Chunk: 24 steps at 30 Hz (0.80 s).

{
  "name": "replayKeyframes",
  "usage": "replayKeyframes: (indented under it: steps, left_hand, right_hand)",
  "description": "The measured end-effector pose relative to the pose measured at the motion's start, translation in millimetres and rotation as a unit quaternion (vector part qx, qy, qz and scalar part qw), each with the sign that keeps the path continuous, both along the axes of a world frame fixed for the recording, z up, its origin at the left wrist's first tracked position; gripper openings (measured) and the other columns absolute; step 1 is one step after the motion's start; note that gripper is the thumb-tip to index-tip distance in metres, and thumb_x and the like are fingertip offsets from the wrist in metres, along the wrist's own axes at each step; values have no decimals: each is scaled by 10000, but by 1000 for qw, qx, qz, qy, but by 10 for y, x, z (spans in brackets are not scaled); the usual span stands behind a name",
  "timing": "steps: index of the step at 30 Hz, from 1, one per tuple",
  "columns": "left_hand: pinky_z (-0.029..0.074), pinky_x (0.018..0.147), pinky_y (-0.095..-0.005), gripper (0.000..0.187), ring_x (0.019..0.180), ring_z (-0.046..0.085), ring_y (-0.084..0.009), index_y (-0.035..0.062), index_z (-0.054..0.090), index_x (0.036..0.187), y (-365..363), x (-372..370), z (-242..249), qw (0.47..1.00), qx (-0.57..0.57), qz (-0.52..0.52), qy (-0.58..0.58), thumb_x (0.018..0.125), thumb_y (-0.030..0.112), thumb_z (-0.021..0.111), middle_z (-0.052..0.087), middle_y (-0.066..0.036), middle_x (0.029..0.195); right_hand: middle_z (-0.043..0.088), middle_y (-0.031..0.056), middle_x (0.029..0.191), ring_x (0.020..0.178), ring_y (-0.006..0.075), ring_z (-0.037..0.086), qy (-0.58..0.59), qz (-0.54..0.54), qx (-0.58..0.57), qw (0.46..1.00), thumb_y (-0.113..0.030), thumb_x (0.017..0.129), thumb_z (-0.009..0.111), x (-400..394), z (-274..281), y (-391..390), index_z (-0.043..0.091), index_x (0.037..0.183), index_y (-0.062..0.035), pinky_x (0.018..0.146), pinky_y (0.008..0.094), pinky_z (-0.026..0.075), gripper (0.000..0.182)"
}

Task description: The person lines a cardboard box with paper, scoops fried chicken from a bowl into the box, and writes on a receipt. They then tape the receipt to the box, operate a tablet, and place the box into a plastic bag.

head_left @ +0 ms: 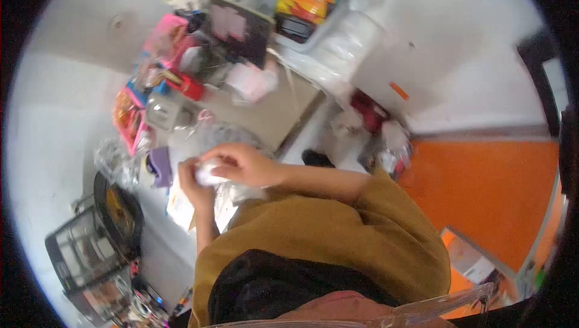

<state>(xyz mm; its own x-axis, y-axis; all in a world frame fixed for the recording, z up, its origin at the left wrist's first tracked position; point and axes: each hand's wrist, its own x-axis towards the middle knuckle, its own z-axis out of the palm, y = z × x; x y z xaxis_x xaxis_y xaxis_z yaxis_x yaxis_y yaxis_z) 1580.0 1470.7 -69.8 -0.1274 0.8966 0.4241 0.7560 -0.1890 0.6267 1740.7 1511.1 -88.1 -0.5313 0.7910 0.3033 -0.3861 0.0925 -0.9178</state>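
Note:
Between my two hands is a small white, rounded thing (pixel 208 174), too blurred to name more exactly. My left hand (pixel 190 184) is closed around its left side. From the right, my right hand (pixel 247 164) grips it with bent fingers, which cover part of its upper side. Just beyond the hands lies a crumpled grey, see-through plastic bag (pixel 226 135). Below them, white papers (pixel 180 208) and a clear plastic wrapping (pixel 241 193) lie close to my lap. A purple thing (pixel 160 166) stands to the left of my left hand.
A grey-beige table (pixel 295 108) carries a clear container (pixel 166 113), pink baskets (pixel 129 120) and a dark board (pixel 244 29). Behind are a yellow-and-black packet (pixel 303 8) and clear plastic bags (pixel 347 41). A black mesh organizer (pixel 81 246) stands at lower left.

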Motion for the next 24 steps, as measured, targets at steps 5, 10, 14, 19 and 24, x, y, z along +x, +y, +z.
replayKeyframes:
  steps: [5,10,14,19,24]
  left_hand:
    - [412,893,-372,441,1038,527,-323,-2,552,1107,-210,-370,-307,984,-165,-14,63,680,-20,661,546,-212,1157]
    - [426,844,-308,380,996,528,-153,-20,530,1132,-200,-102,-58,950,-110,-55,-286,834,175,662,599,-103,1071]
    - [439,746,-239,304,802,557,-120,-13,551,1056,-138,-95,28,961,-12,-13,-278,872,220,617,614,-46,948]
    - [453,750,-274,263,828,576,-128,11,535,1099,113,-951,47,905,2,113,-409,889,165,568,588,-83,1030]
    - [459,824,-285,378,934,589,-169,17,436,1186,9,-961,534,860,27,27,-508,852,127,578,586,-91,1055]
  right_hand:
    - [455,114,1291,1049,155,531,261,206,-220,917,-122,781,705,254,437,223,347,1356,-75,879,291,433,679]
    - [540,84,1157,979,144,556,3,28,7,1000,-122,800,683,60,371,176,422,1290,-60,835,267,441,559]
    - [614,28,890,799,120,572,-239,-8,110,965,-103,819,655,-59,108,192,584,1067,-26,715,237,450,269]
    - [579,27,771,677,84,540,-128,-213,-79,966,-79,861,587,322,432,771,623,916,-24,611,240,446,86]
    - [578,6,837,739,95,542,47,-241,-19,969,-36,850,558,387,319,1209,576,1024,-34,692,248,446,175]
